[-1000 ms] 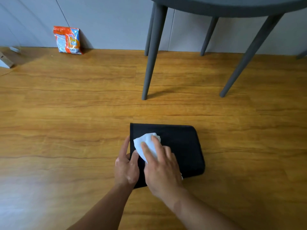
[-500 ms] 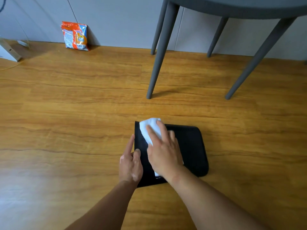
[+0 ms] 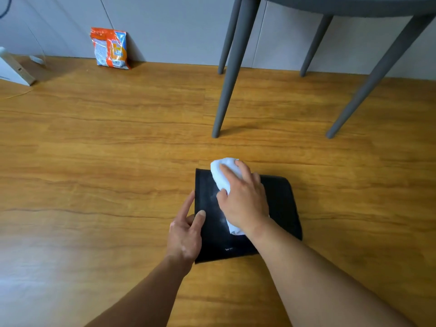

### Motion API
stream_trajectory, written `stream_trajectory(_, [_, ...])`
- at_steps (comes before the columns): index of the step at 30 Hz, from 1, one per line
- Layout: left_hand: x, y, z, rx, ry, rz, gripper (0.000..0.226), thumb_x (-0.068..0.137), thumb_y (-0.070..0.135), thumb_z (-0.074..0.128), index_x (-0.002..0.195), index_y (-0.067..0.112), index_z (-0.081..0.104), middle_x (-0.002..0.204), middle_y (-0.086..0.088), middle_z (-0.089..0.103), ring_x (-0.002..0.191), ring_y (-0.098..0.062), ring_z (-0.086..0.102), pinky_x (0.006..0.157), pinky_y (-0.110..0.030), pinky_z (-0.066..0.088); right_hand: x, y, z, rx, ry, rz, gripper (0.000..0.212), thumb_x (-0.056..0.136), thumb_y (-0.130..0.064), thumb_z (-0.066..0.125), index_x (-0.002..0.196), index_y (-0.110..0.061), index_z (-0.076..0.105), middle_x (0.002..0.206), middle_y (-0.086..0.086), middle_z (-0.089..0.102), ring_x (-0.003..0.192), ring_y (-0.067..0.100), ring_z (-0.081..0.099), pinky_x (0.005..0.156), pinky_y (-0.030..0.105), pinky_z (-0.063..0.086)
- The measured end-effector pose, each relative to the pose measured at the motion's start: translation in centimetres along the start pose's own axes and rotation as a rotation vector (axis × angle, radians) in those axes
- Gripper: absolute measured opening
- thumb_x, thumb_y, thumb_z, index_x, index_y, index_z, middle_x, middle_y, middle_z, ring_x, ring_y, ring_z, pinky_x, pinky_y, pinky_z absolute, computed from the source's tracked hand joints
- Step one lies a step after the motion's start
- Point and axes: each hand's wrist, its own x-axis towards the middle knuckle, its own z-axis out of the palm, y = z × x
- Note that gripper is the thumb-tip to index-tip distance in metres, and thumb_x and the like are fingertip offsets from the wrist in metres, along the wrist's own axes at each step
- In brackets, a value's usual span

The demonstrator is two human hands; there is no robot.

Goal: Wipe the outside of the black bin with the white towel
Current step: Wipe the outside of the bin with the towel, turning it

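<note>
A: So, quick q: how's that black bin gonna handle? Looks odd lying down like that.

B: Yeah, it's flat on the wood-look floor, close to the person and well short of the grey table legs. Looks like soft matte fabric w/ rounded corners on the right side. Prob light and floppy imo, so it'd slide or ruck up if you scrub w/o pinning it.

A: And the hands?

B: Right hand is spread over the white towel, fingers stretched out, pressing the wad down at the bin's far edge. Towel pokes out past the fingertips and back by the wrist. Left hand steadies the left edge: thumb on top, forefinger straight along the side. Other fingers, can't tell.

A: Where would you hold it then?

B: An edge or corner tbh, b/c the middle prob just gives. Towel looks thin, soft and crumpled. Faint pale smears on the black face near the right thumb; dust or damp, idk.
</note>
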Motion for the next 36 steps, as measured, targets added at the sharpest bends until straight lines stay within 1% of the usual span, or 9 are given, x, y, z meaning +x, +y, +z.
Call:
stream_trajectory(6, [0.1,-0.5,0.7,-0.067,0.102,-0.014,0.046,0.101,0.025,0.058,0.126,0.064,0.057,0.079,-0.007,0.059,0.075,-0.021,0.054,0.077,-0.033,0.056,-8.2,1.4,0.3,0.017,0.018,-0.277,0.062,0.083,-0.022,0.066,0.142,-0.035,0.049,0.157,-0.005,0.033,0.107,0.025,0.048,0.092,0.041,0.051])
stream_trajectory(8, [-0.2,-0.4,0.6,-0.064,0.078,-0.023,0.044,0.102,0.027,0.057,0.132,0.059,0.056,0.082,-0.004,0.063,0.077,-0.018,0.058,0.085,-0.040,0.058,-8.2,2.2,0.3,0.011,0.043,-0.279,0.062,0.083,-0.021,0.066,0.141,-0.035,0.051,0.156,-0.004,0.036,0.105,0.024,0.050,0.089,0.040,0.051])
stream_trajectory(12, [-0.7,-0.2,0.4,-0.073,0.049,-0.017,0.045,0.104,0.025,0.055,0.138,0.053,0.054,0.108,0.008,0.077,0.104,-0.013,0.071,0.095,-0.043,0.059,-3.6,4.6,-0.7,-0.009,0.124,0.034,0.059,0.088,-0.026,0.062,0.145,-0.036,0.052,0.159,-0.003,0.034,0.115,0.032,0.048,0.096,0.042,0.046])
stream_trajectory(15, [-1.2,0.5,0.9,-0.107,0.023,-0.022,0.046,0.107,0.024,0.049,0.145,0.049,0.048,0.125,0.015,0.066,0.124,-0.014,0.061,0.108,-0.043,0.051,-0.6,6.9,-1.9,-0.003,0.110,0.293,0.056,0.093,-0.028,0.056,0.148,-0.036,0.046,0.162,0.000,0.028,0.126,0.037,0.042,0.104,0.041,0.037])
stream_trajectory(18, [-1.5,0.6,1.3,-0.091,0.044,0.002,0.046,0.108,0.024,0.046,0.149,0.043,0.044,0.128,0.013,0.063,0.127,-0.014,0.058,0.112,-0.039,0.047,-1.2,5.9,-1.1,-0.076,0.158,0.304,0.058,0.092,-0.028,0.057,0.148,-0.031,0.046,0.161,0.007,0.028,0.117,0.039,0.043,0.098,0.045,0.041])
stream_trajectory(22, [-1.0,0.2,1.5,-0.035,0.080,0.014,0.044,0.107,0.026,0.048,0.145,0.047,0.047,0.107,0.013,0.072,0.089,0.001,0.070,0.088,-0.020,0.058,-5.1,0.5,1.0,-0.097,0.164,0.092,0.063,0.090,-0.035,0.059,0.151,-0.030,0.042,0.161,0.009,0.027,0.113,0.031,0.045,0.094,0.044,0.047])
stream_trajectory(25, [-1.4,0.2,1.4,0.014,0.077,-0.001,0.045,0.107,0.025,0.047,0.148,0.042,0.047,0.072,0.003,0.064,0.053,-0.002,0.052,0.059,-0.007,0.048,-7.8,-2.7,1.9,-0.065,0.112,-0.016,0.063,0.092,-0.033,0.053,0.152,-0.033,0.035,0.163,0.006,0.024,0.119,0.028,0.044,0.097,0.042,0.046])
stream_trajectory(32, [-1.3,0.2,0.9,-0.014,0.055,-0.013,0.045,0.106,0.031,0.049,0.147,0.048,0.044,0.120,0.011,0.070,0.112,-0.009,0.065,0.100,-0.028,0.053,-1.8,4.9,-0.6,-0.066,0.177,0.224,0.057,0.089,-0.029,0.059,0.145,-0.032,0.049,0.157,0.006,0.035,0.113,0.038,0.049,0.091,0.044,0.046])
stream_trajectory(36, [-1.4,0.7,1.4,-0.062,0.035,-0.033,0.046,0.108,0.028,0.045,0.149,0.047,0.042,0.124,0.012,0.061,0.112,-0.008,0.059,0.097,-0.022,0.049,-0.8,8.8,-2.1,-0.059,0.137,0.395,0.057,0.097,-0.030,0.052,0.153,-0.032,0.040,0.163,0.007,0.024,0.127,0.041,0.040,0.107,0.042,0.035])
